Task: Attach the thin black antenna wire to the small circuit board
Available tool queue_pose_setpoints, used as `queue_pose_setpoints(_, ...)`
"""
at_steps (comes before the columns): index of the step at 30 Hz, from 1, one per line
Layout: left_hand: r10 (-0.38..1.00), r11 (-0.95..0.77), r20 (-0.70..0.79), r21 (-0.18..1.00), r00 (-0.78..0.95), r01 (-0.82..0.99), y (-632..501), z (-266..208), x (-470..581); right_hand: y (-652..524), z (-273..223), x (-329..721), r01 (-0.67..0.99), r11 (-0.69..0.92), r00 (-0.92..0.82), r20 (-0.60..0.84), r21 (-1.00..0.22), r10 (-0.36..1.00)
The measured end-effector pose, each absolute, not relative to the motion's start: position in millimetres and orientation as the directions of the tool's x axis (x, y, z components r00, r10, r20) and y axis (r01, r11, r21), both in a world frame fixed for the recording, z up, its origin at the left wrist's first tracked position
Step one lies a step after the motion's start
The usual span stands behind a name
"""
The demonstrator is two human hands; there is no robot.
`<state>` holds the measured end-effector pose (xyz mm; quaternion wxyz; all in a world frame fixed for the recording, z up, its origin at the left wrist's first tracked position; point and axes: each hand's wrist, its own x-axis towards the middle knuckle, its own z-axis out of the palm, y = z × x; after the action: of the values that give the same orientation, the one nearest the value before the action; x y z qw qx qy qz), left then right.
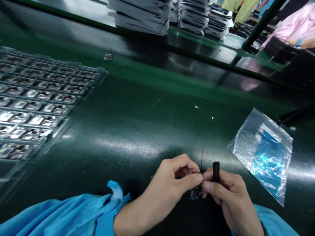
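Pinching a small circuit board [196, 192] between them, the left hand [169, 183] and right hand [222, 191] meet fingertip to fingertip — the right also grips a black tool [216, 171]. Board and hands sit just left of the plastic bag [264, 152], well right of the component tray [36, 98].

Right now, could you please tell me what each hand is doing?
Left hand: fingers pinched shut on the small circuit board.
Right hand: fingers closed on the same board, with a black stick-like tool upright in its grip.

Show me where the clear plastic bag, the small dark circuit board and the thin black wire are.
clear plastic bag [264, 154]: head view, its middle.
small dark circuit board [195, 193]: head view, lower edge.
thin black wire [203, 152]: head view, mid-length.
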<state>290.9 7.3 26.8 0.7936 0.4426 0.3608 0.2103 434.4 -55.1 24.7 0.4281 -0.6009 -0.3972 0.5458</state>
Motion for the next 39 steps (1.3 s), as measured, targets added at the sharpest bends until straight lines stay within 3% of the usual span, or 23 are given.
queue_pose_setpoints(7, 0.731, 0.359, -0.339, 0.929, 0.592, 0.088, 6.9, 24.9, 292.8, -55.0, 24.7, 429.6, 0.025, -0.338, 0.147, -0.331, -0.941, 0.932)
queue_pose_setpoints(12, 0.715, 0.396, -0.37, 0.914, 0.594, 0.093, 10.0, 27.2, 292.5, -54.9, 22.8, 432.3, 0.021, -0.342, 0.123, -0.337, -0.939, 0.933)
queue_pose_setpoints(17, 0.668, 0.487, -0.413, 0.871, 0.619, 0.056, 9.2, 25.3, 292.2, -53.4, 21.2, 436.4, -0.077, -0.449, 0.043, -0.453, -0.89, 0.89)
queue_pose_setpoints(23, 0.682, 0.439, -0.381, 0.896, 0.624, 0.067, 8.1, 25.4, 292.0, -51.6, 23.0, 435.2, -0.167, -0.456, 0.001, -0.462, -0.874, 0.887)
queue_pose_setpoints(39, 0.676, 0.389, -0.33, 0.919, 0.659, 0.06, 6.7, 25.6, 291.5, -50.6, 28.3, 433.5, -0.125, -0.492, -0.002, -0.496, -0.861, 0.868)
